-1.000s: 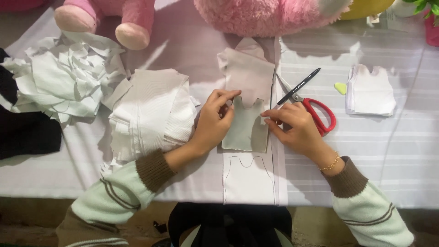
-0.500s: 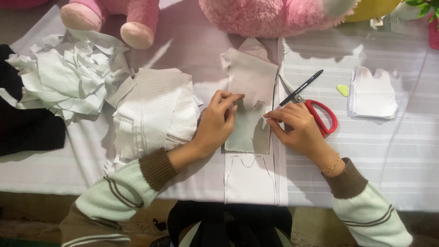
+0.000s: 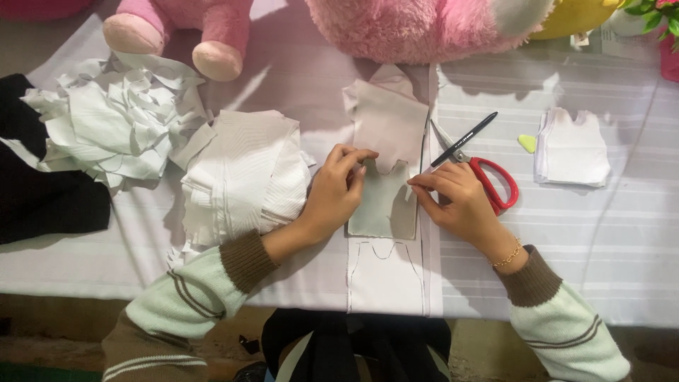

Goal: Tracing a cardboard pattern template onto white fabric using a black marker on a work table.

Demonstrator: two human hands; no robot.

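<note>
A grey garment-shaped template (image 3: pixel 382 205) lies on a long strip of white fabric (image 3: pixel 387 279) in the middle of the table. My left hand (image 3: pixel 334 194) presses on the template's upper left corner with curled fingers. My right hand (image 3: pixel 456 201) pinches its upper right corner and rests on the fabric. Below the template the strip shows a drawn outline of the same shape. Red-handled scissors (image 3: pixel 488 177) and a black pen (image 3: pixel 464 139) lie just beyond my right hand.
A pile of folded white cloth (image 3: pixel 237 177) sits left of my left hand, with white scraps (image 3: pixel 117 131) farther left and black fabric (image 3: pixel 42 198) at the edge. A stack of cut white pieces (image 3: pixel 571 148) lies right. Pink plush toys (image 3: pixel 417 28) line the back.
Both hands have shifted slightly on the template, staying at its top corners. Nothing else on the table has moved.
</note>
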